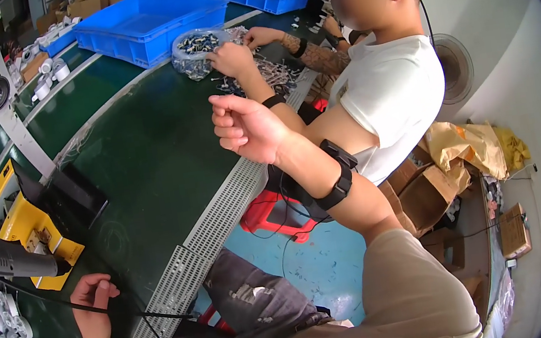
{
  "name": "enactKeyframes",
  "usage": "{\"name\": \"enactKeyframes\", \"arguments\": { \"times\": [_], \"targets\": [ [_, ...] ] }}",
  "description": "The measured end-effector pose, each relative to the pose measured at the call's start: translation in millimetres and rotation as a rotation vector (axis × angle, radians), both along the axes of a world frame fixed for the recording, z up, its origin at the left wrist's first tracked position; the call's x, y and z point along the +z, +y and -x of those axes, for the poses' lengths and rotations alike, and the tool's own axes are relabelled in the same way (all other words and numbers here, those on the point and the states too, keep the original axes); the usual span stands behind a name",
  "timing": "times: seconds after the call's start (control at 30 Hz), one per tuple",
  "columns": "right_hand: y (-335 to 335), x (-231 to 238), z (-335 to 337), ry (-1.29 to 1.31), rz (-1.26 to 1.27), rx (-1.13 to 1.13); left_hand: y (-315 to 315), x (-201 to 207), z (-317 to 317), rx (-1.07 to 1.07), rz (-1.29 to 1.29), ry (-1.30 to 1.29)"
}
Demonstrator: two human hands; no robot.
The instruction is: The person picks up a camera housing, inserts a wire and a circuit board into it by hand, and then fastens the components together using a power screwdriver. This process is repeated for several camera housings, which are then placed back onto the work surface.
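Observation:
At the lower left, my left hand (95, 296) is over the green work surface (147, 179), its fingers curled in and the thumb laid along them. Whatever it may hold is hidden. A black cable (146, 314) crosses in front of it, and a dark grey cylindrical tool (16, 256) is close by. Behind the tool sits a yellow box (41, 232) with small parts inside. My right hand (248, 129) is raised at mid-picture near the bench's edge, fingers folded and thumb on top. Nothing shows in it, and it touches nothing.
To the right, a co-worker (395, 93) handles a clear bag of small parts (198, 44). Blue crates (147, 27) stand farther back. A slotted white strip (214, 211) edges the bench. White ring-shaped parts (14, 336) lie far left; a red stool (267, 218) and cardboard boxes (427, 199) are right.

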State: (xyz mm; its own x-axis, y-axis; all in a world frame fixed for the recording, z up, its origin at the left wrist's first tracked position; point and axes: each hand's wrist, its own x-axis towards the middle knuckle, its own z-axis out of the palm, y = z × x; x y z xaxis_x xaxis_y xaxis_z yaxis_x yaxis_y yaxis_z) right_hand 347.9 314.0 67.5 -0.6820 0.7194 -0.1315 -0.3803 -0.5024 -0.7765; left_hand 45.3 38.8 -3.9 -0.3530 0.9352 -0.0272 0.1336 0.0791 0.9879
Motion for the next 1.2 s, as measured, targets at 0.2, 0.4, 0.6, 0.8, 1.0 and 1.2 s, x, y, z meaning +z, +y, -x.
{"name": "enactKeyframes", "arguments": {
  "times": [0.2,0.4,0.6,0.8,1.0,1.2],
  "targets": [
    [5,8,1,-0.054,-0.062,0.002,-1,-4,2,-0.026,-0.018,-0.005],
    [12,8,-1,-0.083,-0.069,-0.017,1,-2,-1,-0.027,-0.020,-0.003],
    [-5,-2,10,-0.084,-0.111,0.020,-1,-3,0,-0.024,-0.019,-0.024],
    [-104,-28,68,-0.328,-0.468,0.485,0,0,-2,-0.030,-0.022,-0.030],
    [-167,-51,152,-0.155,-0.918,0.872,-2,0,2,-0.029,-0.006,-0.028],
    [-137,-49,223,0.032,-0.529,1.524,-8,-16,9,0.124,-0.122,0.066]
  ]
}}
